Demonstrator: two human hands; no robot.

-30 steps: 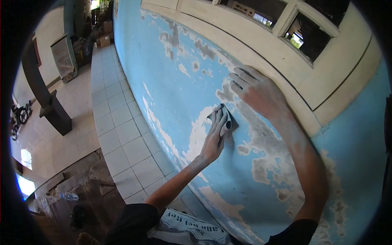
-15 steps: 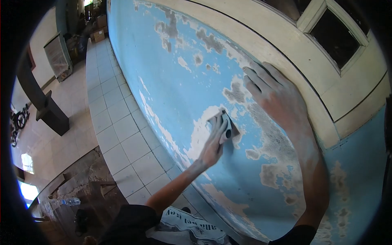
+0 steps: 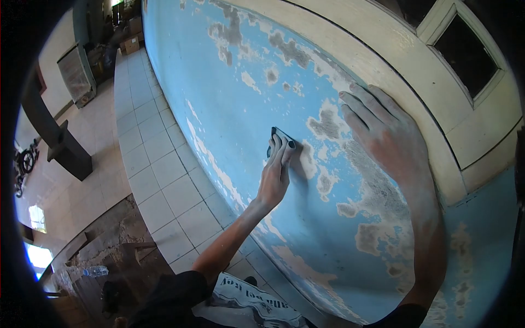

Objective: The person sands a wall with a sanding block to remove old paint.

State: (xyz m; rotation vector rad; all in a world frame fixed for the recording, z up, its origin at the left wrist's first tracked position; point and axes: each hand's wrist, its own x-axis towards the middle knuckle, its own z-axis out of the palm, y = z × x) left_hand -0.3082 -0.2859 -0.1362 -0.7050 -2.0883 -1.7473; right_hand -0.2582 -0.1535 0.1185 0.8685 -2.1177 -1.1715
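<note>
My left hand (image 3: 276, 170) is closed on a small flat dark-edged tool (image 3: 283, 134), pressed to the blue wall (image 3: 235, 115) around mid-view. The fingers cover most of the tool, so its exact kind is unclear. Beside it on the right is a pale patch (image 3: 307, 160) where the blue paint is gone. My right hand (image 3: 383, 128) lies against the wall near its upper edge, fingers spread and holding nothing. Grayish dust coats both hands. Bare gray patches (image 3: 372, 175) show between them and below my right hand.
A cream wooden frame (image 3: 355, 33) with a dark glass pane (image 3: 465, 54) borders the wall above. White tiles (image 3: 169, 164) run along its left side. Farther left are a dark post (image 3: 71, 153), a plastic bottle (image 3: 95, 270) and a cardboard box (image 3: 130, 45).
My left hand has moved up and left across the wall with the tool, off the pale patch, and its tool is turned differently. The view has shifted slightly; my right hand still rests on the wall.
</note>
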